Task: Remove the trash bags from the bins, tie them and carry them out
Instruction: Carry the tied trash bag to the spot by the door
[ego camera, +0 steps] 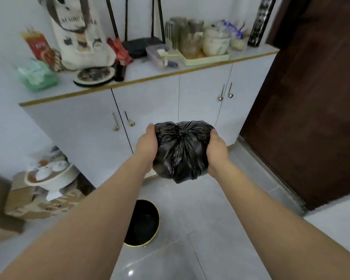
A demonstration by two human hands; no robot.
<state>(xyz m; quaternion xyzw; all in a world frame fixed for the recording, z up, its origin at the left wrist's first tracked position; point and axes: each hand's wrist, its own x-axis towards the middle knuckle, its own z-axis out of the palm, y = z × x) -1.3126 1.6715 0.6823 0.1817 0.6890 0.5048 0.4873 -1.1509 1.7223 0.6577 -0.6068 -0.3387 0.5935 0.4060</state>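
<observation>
Both hands are holding a black trash bag (181, 150) up in the air between them, in front of a white cabinet (150, 102). The left hand (147, 147) is cupping the bag's left side, fingers wrapping round the plastic with the thumb lying along the top edge. The right hand (216, 151) is doing the same on the right side, its thumb pressing onto the upper corner. The bag is sitting squarely between the two palms, bulging out above and below them, its plastic gathering into a bunch at the top centre. Down on the grey tiled floor (220, 229), below the left forearm, a round bin (142, 223) with a yellow rim is standing, its inside looking dark. A dark brown door (311, 98) is standing to the right of the cabinet.
</observation>
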